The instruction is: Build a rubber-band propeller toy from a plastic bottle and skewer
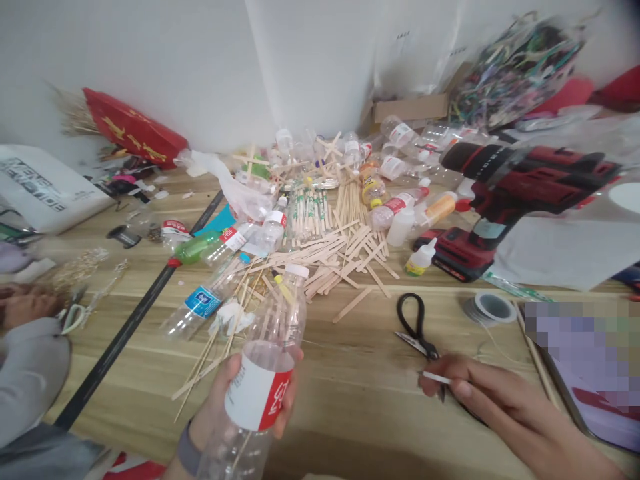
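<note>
From the head camera, the left hand [227, 400] is wrapped around a clear plastic bottle [265, 373], fingers and thumb closed on the white and red label at its middle, so the bottle's capped neck points up and away from the palm toward the clutter while its base runs down past the wrist and out of the bottom edge. Thin sticks show inside the bottle. The right hand [493, 397] sits low at the right, its thumb and forefinger pinched shut on a small white stick [436, 378], which pokes out leftward from the fingertips toward the bottle but stays well apart from it. Just beyond those fingertips lie black-handled scissors [415, 327] flat on the wooden table [350, 393], with a roll of tape [493, 308] near them to the right. Behind the bottle spreads a heap of wooden craft sticks [340, 257] mixed with more empty bottles [203, 300]. A red cordless drill [505, 193] rests at the right rear. At the far left edge another person's hand [25, 303] and grey sleeve [30, 373] show beside green-handled scissors [74, 319].
</note>
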`<state>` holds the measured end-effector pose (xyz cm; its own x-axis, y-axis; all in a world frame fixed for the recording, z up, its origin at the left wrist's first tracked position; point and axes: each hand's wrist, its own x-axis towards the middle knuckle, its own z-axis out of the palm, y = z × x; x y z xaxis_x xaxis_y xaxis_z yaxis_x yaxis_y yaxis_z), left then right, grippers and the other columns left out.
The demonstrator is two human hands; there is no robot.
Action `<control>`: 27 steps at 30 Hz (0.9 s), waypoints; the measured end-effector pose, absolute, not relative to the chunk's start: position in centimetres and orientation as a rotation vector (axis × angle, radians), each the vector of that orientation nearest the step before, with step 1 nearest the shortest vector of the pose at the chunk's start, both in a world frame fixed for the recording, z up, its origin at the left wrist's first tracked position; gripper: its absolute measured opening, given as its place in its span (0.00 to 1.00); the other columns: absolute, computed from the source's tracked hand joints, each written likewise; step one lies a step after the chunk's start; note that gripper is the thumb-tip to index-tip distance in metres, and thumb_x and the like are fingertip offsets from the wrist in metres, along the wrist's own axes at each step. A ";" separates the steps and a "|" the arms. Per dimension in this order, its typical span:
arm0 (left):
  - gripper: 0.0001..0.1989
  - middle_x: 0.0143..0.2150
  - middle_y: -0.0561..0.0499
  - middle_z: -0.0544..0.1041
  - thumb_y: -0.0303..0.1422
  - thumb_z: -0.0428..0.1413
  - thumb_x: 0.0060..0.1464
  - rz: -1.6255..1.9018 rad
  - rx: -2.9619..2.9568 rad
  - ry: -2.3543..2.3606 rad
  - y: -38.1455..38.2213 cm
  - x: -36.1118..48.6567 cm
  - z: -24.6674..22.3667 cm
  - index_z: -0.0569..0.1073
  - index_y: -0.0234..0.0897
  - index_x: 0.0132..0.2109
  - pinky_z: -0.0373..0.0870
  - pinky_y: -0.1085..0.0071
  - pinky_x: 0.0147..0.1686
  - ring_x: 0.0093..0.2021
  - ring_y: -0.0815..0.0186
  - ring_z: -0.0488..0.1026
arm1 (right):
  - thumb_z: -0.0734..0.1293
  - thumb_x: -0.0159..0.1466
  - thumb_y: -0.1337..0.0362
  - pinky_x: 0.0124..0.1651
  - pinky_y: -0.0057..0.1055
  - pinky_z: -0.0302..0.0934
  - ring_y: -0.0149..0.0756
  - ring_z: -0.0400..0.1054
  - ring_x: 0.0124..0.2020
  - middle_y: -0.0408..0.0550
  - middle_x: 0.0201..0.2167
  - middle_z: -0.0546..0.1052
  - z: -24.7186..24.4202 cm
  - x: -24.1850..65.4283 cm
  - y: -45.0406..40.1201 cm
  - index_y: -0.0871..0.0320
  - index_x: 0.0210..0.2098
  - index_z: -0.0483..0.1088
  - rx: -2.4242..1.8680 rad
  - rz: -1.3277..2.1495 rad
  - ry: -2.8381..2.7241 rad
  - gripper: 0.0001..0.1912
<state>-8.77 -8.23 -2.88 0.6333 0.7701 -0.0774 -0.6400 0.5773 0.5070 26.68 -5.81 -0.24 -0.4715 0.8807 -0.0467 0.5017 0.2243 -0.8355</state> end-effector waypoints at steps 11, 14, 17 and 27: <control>0.36 0.32 0.47 0.78 0.56 0.60 0.47 0.816 0.505 0.258 -8.3 -9.2 -3.1 0.73 0.34 0.54 0.73 0.75 0.24 0.26 0.65 0.78 | 0.56 0.67 0.44 0.38 0.35 0.70 0.49 0.75 0.40 0.52 0.29 0.80 -2.3 29.0 -6.8 0.52 0.24 0.75 -1.423 1.069 -1.871 0.27; 0.34 0.32 0.47 0.79 0.56 0.59 0.49 0.857 0.504 0.301 -7.8 -8.2 -2.7 0.75 0.34 0.53 0.73 0.75 0.24 0.26 0.65 0.78 | 0.56 0.69 0.46 0.36 0.32 0.68 0.43 0.75 0.33 0.50 0.27 0.78 -1.5 27.2 -6.9 0.53 0.26 0.73 -1.341 1.149 -1.931 0.25; 0.34 0.34 0.45 0.79 0.55 0.59 0.49 0.883 0.506 0.341 -7.1 -7.1 -2.2 0.75 0.32 0.52 0.73 0.75 0.25 0.28 0.64 0.79 | 0.55 0.69 0.46 0.32 0.30 0.65 0.38 0.72 0.27 0.47 0.24 0.76 -0.5 24.3 -6.9 0.54 0.27 0.70 -1.246 1.259 -2.003 0.25; 0.33 0.34 0.44 0.79 0.53 0.56 0.54 0.867 0.381 0.446 -6.6 -4.6 -0.8 0.73 0.26 0.52 0.68 0.76 0.26 0.29 0.65 0.78 | 0.53 0.69 0.42 0.33 0.31 0.63 0.37 0.69 0.29 0.46 0.26 0.74 -0.1 19.2 -6.1 0.55 0.28 0.67 -1.193 1.326 -1.948 0.27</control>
